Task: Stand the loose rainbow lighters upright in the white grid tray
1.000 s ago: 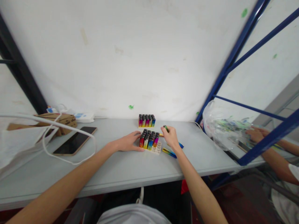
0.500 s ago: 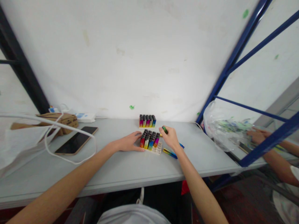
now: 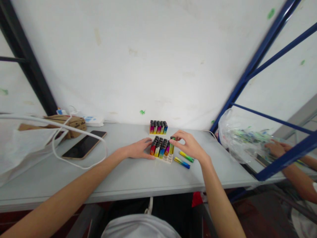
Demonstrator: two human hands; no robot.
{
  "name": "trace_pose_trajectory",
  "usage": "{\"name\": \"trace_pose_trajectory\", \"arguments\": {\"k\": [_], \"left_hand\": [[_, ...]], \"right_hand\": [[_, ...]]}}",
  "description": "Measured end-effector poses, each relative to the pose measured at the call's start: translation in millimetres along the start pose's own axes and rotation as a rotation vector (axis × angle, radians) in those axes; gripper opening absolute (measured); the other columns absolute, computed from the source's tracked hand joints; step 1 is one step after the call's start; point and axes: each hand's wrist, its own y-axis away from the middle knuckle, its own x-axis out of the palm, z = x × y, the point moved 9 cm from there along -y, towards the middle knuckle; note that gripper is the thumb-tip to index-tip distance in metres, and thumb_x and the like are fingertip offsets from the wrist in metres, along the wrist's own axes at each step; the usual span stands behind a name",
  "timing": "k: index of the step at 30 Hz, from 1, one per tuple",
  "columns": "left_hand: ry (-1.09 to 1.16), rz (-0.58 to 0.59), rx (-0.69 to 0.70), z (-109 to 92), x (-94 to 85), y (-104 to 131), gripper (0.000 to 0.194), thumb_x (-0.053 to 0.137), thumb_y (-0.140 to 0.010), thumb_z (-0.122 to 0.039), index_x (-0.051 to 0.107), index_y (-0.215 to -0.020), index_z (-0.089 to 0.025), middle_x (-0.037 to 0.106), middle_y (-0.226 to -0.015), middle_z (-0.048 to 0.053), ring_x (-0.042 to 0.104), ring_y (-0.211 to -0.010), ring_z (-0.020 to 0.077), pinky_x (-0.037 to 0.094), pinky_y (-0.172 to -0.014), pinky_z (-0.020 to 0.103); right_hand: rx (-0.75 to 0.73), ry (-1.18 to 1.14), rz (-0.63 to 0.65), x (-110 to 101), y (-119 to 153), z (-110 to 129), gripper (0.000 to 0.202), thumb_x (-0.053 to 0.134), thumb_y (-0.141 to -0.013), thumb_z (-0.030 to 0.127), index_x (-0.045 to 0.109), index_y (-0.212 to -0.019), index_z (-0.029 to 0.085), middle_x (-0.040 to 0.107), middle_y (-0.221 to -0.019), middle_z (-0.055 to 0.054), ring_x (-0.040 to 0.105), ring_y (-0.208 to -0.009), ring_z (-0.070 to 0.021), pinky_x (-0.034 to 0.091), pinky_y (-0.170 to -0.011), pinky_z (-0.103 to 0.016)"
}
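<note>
Upright cigarette lighters in several colours [image 3: 161,150] fill much of a white slotted tray [image 3: 169,160], with bare holes at its front right. My left hand [image 3: 140,148] braces the tray's left end, its thumb along the front corner and its fingers towards the back. Between thumb and fingers, my right hand [image 3: 184,142] pinches a green-yellow lighter [image 3: 171,149], held upright at the tray's right side. Whether its base sits fully in a hole I cannot tell. To the right lie a yellow-green lighter [image 3: 187,156] and a yellow-blue lighter [image 3: 182,163], both flat on the table.
Behind stands a second block of lighters [image 3: 158,127] near the wall. A phone [image 3: 84,145], a white cable [image 3: 79,129] and a cardboard box [image 3: 74,127] are at left. At right, past a blue metal frame [image 3: 237,89], another person's hands [image 3: 276,147] work by a clear plastic bag [image 3: 231,135].
My right hand has brought the green-yellow lighter from tilted beside the tray to upright at its right side. The lying yellow-green lighter is now uncovered. My left hand stays at the tray.
</note>
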Motion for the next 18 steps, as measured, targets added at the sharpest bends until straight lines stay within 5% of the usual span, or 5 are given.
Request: {"name": "trace_pose_trajectory", "arguments": {"k": [7,12,18], "left_hand": [[-0.004,-0.006,-0.012,3,0.2,1,0.091,0.076,-0.089,-0.079,0.058,-0.156,-0.019,0.053,-0.166,0.017,0.050,-0.154,0.0407,0.038,-0.131,0.048],[-0.008,0.004,-0.028,3,1.0,1,0.091,0.077,-0.089,-0.076,0.057,-0.155,-0.016,0.052,-0.166,0.019,0.049,-0.155,0.0404,0.037,-0.132,0.047],[-0.014,-0.005,-0.021,3,0.5,0,0.090,0.078,-0.087,-0.077,0.060,-0.153,-0.018,0.055,-0.163,0.018,0.051,-0.153,0.0422,0.039,-0.130,0.048]], "right_hand": [[0.112,-0.036,0.213,33,5,-15,0.017,0.076,-0.098,0.040,0.077,-0.094,0.024,0.076,-0.071,0.000,0.067,-0.064,-0.0206,0.047,-0.063,-0.030],[0.146,0.062,0.191,42,6,-26,0.010,0.081,-0.091,0.024,0.072,-0.096,0.024,0.077,-0.070,0.000,0.069,-0.063,-0.0214,0.043,-0.062,-0.030],[0.187,-0.002,0.207,37,6,-26,0.015,0.082,-0.091,0.026,0.068,-0.085,0.024,0.078,-0.070,-0.001,0.070,-0.062,-0.0219,0.044,-0.060,-0.030]]}}
